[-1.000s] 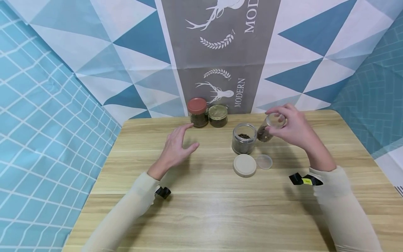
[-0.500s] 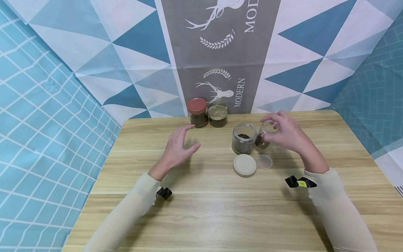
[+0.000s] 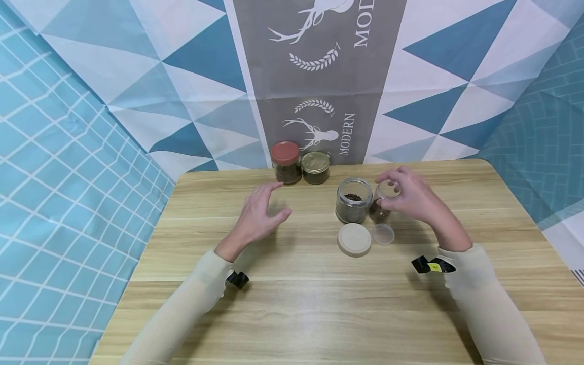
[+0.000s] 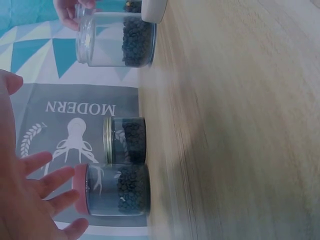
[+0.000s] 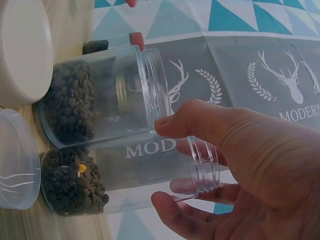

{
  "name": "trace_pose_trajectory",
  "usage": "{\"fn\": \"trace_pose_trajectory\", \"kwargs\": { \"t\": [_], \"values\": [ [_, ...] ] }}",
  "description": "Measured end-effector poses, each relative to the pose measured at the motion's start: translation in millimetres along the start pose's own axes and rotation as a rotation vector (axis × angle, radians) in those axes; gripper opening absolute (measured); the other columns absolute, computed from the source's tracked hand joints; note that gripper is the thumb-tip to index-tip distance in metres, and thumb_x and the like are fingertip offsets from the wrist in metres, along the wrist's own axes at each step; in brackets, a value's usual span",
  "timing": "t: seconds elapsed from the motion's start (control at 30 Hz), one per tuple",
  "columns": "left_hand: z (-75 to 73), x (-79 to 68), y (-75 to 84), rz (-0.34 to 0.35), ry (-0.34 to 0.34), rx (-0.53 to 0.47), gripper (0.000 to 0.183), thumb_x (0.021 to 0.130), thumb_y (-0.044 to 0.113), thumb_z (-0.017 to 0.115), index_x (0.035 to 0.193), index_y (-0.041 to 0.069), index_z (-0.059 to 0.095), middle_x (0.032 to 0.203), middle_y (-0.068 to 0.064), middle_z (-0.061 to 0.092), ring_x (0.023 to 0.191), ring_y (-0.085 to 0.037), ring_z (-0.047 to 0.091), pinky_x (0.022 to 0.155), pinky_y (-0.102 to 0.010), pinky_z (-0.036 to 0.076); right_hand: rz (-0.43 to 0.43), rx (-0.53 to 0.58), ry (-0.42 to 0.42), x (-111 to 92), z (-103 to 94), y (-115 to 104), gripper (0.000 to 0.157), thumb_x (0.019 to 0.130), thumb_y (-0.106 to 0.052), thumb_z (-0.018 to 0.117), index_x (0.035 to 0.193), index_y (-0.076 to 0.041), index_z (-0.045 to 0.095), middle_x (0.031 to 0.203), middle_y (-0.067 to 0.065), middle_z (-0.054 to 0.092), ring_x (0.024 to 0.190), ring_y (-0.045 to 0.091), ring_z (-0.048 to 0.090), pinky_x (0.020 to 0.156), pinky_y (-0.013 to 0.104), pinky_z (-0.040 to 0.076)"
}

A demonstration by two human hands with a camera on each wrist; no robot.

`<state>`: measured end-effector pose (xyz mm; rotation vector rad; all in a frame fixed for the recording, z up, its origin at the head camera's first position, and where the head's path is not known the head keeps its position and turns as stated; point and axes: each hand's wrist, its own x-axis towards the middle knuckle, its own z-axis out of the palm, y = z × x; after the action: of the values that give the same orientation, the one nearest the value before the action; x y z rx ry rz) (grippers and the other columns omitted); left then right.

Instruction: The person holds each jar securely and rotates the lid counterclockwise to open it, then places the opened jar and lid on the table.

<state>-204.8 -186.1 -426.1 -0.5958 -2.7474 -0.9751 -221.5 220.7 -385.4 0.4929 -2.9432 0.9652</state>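
My right hand [image 3: 412, 197] holds a narrow clear jar [image 5: 127, 187] near its threaded neck, thumb on one side and fingers around the other. Dark pellets and a small yellow bit fill its lower part. The jar stands upright and lidless, right beside a wider open clear jar [image 3: 351, 213] that also has dark pellets in its bottom. In front of them lie a beige lid [image 3: 354, 239] and a translucent lid [image 3: 383, 234]. My left hand [image 3: 257, 215] hovers over the table with thumb and fingers spread, holding nothing.
At the table's back edge stand a red-lidded jar [image 3: 286, 170] and a shorter gold-lidded jar [image 3: 316, 172], both with dark contents. A patterned cloth [image 3: 315, 76] hangs behind the wooden table [image 3: 296, 304]. Blue sheets hang at both sides.
My right hand has moved left and down, bringing the narrow jar from a tilt to upright beside the wider jar. My left hand has barely moved.
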Motion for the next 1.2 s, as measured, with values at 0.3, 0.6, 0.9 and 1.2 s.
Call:
{"fn": "trace_pose_trajectory", "kwargs": {
  "t": [0.3, 0.6, 0.9, 1.2],
  "values": [
    [3.0, 0.5, 1.7, -0.005, -0.025, 0.014, 0.075, 0.101, 0.047, 0.071, 0.163, 0.009, 0.053, 0.168, -0.018, 0.057, 0.160, -0.043, 0.049, 0.124, -0.073, 0.041, -0.005, -0.007, -0.029, -0.4, 0.6, 1.7, 0.052, 0.093, -0.019, 0.084, 0.142, -0.006, 0.072, 0.143, 0.032, 0.063, 0.121, 0.049, 0.068, 0.088, 0.057, 0.056],
    [6.5, 1.7, 2.5, -0.005, -0.033, 0.018, 0.072, 0.101, 0.044, 0.071, 0.161, 0.008, 0.055, 0.166, -0.018, 0.059, 0.159, -0.043, 0.051, 0.122, -0.073, 0.042, -0.025, -0.028, -0.031, 1.0, 2.2, 2.9, 0.054, 0.094, -0.020, 0.085, 0.144, -0.005, 0.071, 0.139, 0.032, 0.064, 0.118, 0.047, 0.070, 0.085, 0.055, 0.055],
    [7.4, -0.8, 0.6, -0.006, -0.032, 0.025, 0.074, 0.101, 0.047, 0.069, 0.162, 0.007, 0.054, 0.167, -0.019, 0.058, 0.159, -0.043, 0.050, 0.124, -0.074, 0.041, 0.007, -0.026, -0.054, 2.8, 1.2, 0.6, 0.056, 0.094, -0.020, 0.083, 0.147, -0.006, 0.069, 0.142, 0.031, 0.062, 0.124, 0.048, 0.067, 0.087, 0.054, 0.055],
    [8.3, -1.1, 0.1, -0.024, -0.054, 0.023, 0.078, 0.101, 0.050, 0.068, 0.165, 0.009, 0.052, 0.169, -0.017, 0.056, 0.161, -0.042, 0.048, 0.126, -0.072, 0.039, -0.008, -0.035, -0.079, 4.4, -3.2, -3.1, 0.063, 0.095, -0.023, 0.087, 0.152, -0.005, 0.065, 0.144, 0.032, 0.058, 0.129, 0.049, 0.063, 0.094, 0.065, 0.057]
  ]
}}
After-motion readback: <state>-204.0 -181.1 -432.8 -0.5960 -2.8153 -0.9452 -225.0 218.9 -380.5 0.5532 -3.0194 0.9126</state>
